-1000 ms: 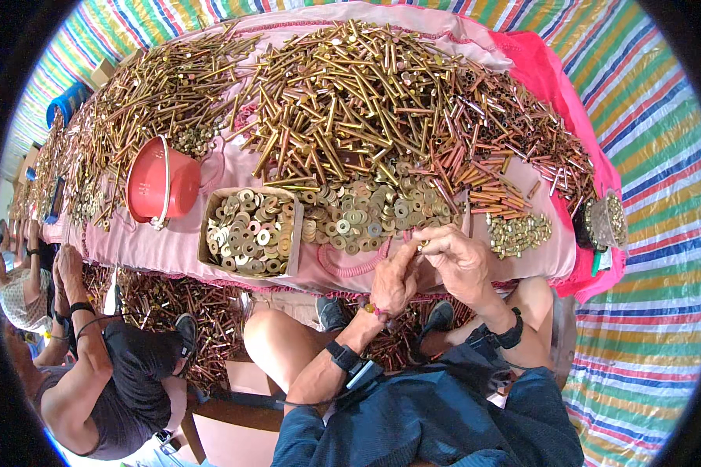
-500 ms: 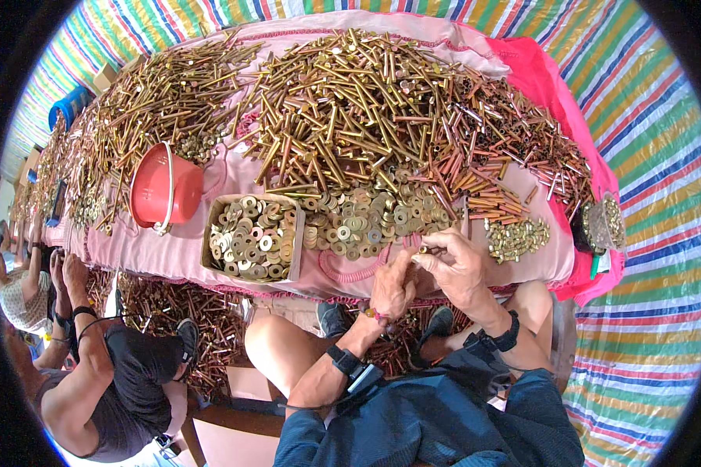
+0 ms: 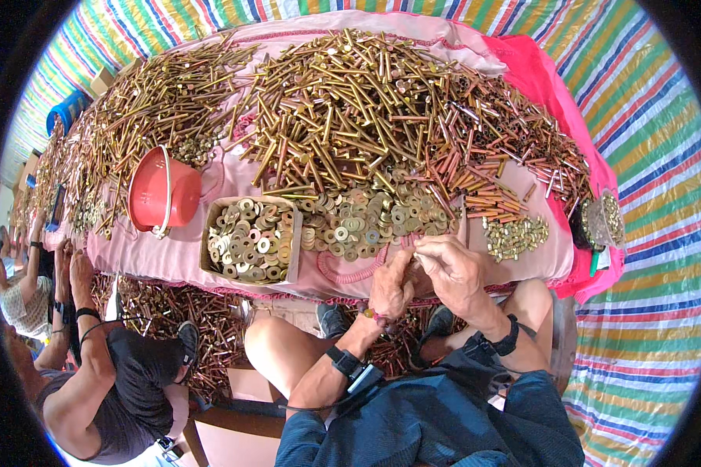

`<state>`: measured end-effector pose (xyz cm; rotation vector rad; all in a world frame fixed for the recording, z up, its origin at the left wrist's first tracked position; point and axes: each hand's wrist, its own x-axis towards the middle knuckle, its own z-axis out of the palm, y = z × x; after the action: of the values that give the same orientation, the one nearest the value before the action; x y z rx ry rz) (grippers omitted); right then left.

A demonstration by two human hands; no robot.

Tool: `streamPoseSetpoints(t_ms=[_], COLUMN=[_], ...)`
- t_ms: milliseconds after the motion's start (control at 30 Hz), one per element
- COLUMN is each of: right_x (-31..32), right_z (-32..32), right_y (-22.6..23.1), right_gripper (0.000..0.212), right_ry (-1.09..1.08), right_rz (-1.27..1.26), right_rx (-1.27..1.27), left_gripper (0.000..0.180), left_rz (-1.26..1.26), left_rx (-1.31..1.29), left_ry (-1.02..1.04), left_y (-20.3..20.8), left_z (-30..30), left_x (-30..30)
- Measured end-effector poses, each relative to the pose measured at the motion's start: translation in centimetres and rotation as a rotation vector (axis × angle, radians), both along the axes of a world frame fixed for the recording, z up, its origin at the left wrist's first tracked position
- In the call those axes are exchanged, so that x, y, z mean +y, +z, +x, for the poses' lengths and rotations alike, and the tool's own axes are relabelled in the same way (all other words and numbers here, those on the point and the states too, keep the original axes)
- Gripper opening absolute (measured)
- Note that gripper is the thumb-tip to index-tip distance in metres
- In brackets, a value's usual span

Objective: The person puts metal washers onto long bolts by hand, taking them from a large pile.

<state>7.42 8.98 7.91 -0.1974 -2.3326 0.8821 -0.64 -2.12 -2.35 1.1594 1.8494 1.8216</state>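
Pink cloth (image 3: 144, 251) drapes the surface (image 3: 327, 270) in front of the left hand (image 3: 391, 286) and right hand (image 3: 453, 268), which meet just over its near edge. Striped plastic sheeting (image 3: 646, 311) lines the room to the right of them and beyond the surface. Flat washers (image 3: 358, 226) lie just past both hands, with more in a cardboard box (image 3: 296, 247) to their left; a red bucket (image 3: 181, 191) sits farther left. Long brass-coloured bolts (image 3: 343, 109) heap up behind the washers, copper-coloured tubes (image 3: 491, 204) lie ahead and right, and small brass-coloured pieces (image 3: 514, 237) lie nearer on that side.

Both hands curl inward, tips drawn together; what lies between them is hidden, so whether they grip anything I cannot tell. Metal parts (image 3: 218, 323) below left run partly out of sight under the surface. At far left, a co-worker (image 3: 144, 366) is partly lost at the dark rim; at far right, the clear container's (image 3: 604, 220) contents are hard to make out.
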Motion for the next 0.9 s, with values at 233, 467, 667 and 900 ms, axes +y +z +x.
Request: streamPoseSetpoints(t_ms=[233,467,667,900], right_x=[0.3,-0.1,1.4,-0.1], right_z=[0.1,0.2,0.3,-0.1], right_y=[-0.6,0.0,-0.8,0.6], right_gripper=[0.017,0.031,0.032,0.021], right_ry=[-0.017,-0.064,0.052,-0.054], right_rz=[-0.125,-0.245,-0.035,-0.313], right_rx=[-0.040,-0.109,-0.109,-0.104], left_gripper=[0.057,0.056,0.057,0.054], left_rz=[0.012,0.033,0.015,0.009], left_rx=[0.031,0.040,0.067,-0.004], left_ry=[-0.015,-0.007,0.004,0.008], left_y=[-0.7,-0.5,-0.6,-0.5], left_z=[-0.2,-0.1,-0.1,0.0], left_x=[-0.1,0.0,0.0,0.0])
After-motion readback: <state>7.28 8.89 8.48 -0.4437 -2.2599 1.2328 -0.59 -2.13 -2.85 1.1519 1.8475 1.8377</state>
